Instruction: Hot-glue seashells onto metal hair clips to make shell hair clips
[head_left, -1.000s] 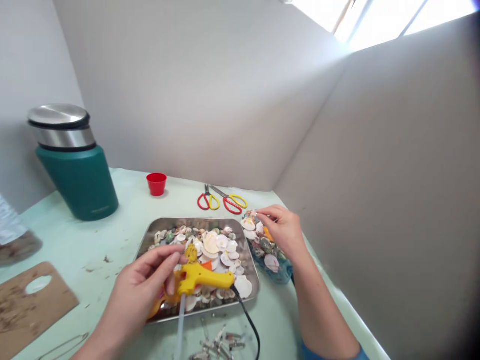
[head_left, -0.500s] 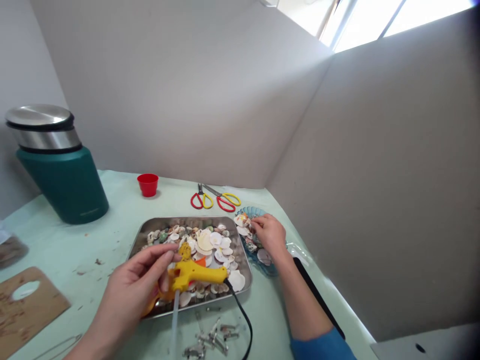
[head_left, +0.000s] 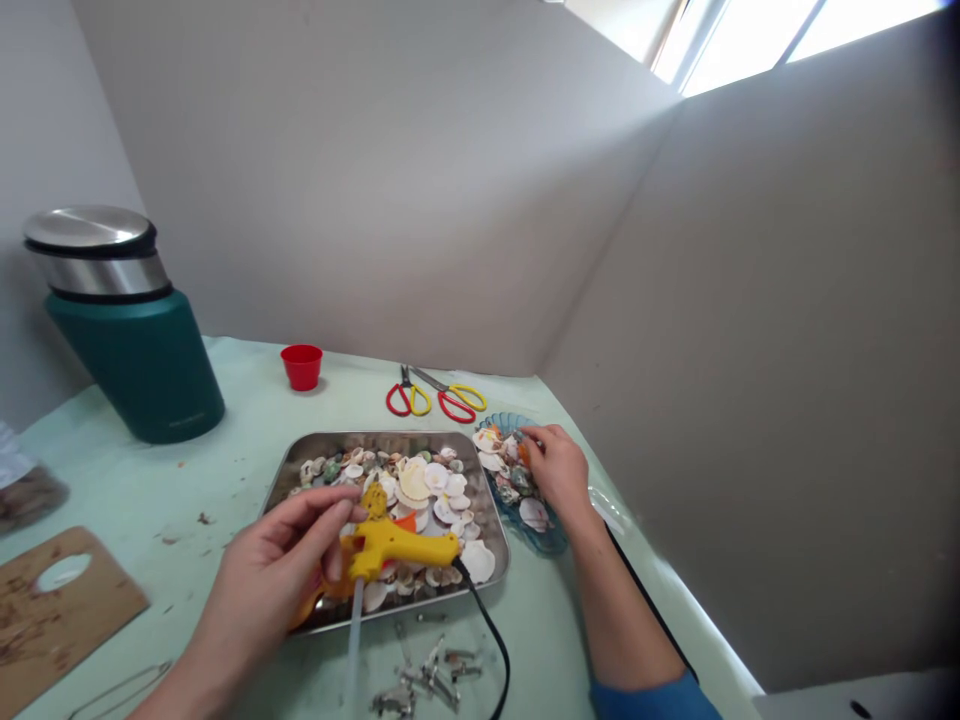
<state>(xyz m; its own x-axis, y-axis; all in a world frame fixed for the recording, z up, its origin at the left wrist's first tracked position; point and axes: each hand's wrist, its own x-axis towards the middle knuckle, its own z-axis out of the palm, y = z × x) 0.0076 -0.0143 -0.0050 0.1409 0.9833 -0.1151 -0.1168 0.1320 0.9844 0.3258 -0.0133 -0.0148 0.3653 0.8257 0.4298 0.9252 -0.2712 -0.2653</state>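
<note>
My left hand (head_left: 289, 560) is closed in a pinch at the near left of the metal tray (head_left: 499, 530); what its fingertips hold, if anything, cannot be made out. Right beside them is a yellow glue gun (head_left: 409, 543), its front end brown and speckled, with a clear glue stick (head_left: 355, 630) coming out of its back. An orange piece (head_left: 304, 610) shows partly under this hand. Over the blue glass dish (head_left: 551, 543), my right hand (head_left: 559, 468) has its fingers closed on a small orange shell (head_left: 523, 454) among the other shells (head_left: 506, 475).
Seashells (head_left: 412, 480) fill the tray. Metal clips (head_left: 431, 675) and a black cord (head_left: 495, 635) lie in front. Behind are two scissors (head_left: 457, 400) and a red cup (head_left: 302, 368). A green canister (head_left: 142, 370) and brown board (head_left: 67, 610) stand at left.
My right hand has shifted a little to the right over the dish, and an orange shell now shows at its fingertips. My left hand keeps its place by the glue gun.
</note>
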